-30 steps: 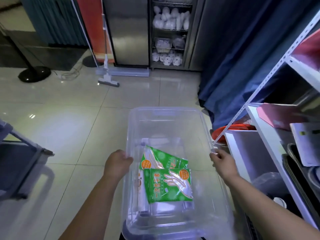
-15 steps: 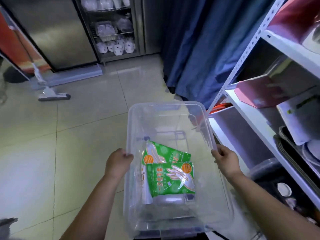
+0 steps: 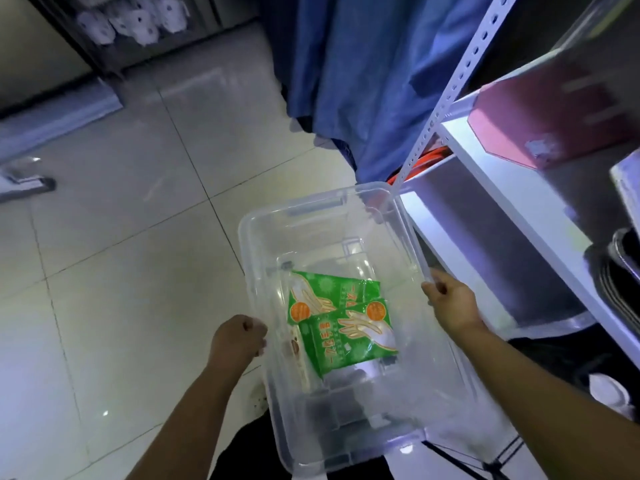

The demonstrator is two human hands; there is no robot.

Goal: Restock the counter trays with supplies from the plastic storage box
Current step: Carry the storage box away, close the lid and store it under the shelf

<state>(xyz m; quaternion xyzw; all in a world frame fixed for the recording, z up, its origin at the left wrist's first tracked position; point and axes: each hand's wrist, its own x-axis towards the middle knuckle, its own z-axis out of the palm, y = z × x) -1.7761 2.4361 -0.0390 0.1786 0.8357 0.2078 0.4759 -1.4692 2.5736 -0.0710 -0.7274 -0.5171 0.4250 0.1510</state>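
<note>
A clear plastic storage box (image 3: 322,209) is held in front of me above the tiled floor. My left hand (image 3: 237,337) grips its left rim and my right hand (image 3: 450,299) grips its right rim. Inside lie two green packets of disposable gloves (image 3: 346,327), overlapping, and a narrow clear-wrapped roll (image 3: 299,362) along the left wall. The box has no lid on. Its far right corner is close to the upright of a white metal shelf (image 3: 446,95).
The shelf unit fills the right side, with a pink box (image 3: 540,109) on one shelf (image 3: 512,188) and dark trays (image 3: 620,282) beyond. A blue curtain (image 3: 346,71) hangs ahead. A rack with white items (image 3: 131,19) stands at the far left. Something orange (image 3: 426,157) lies behind the shelf upright.
The view has swung to the right and tilted, so the shelf is nearer and the floor squeegee has slid to the left edge. Both hands keep the same hold on the box rims.
</note>
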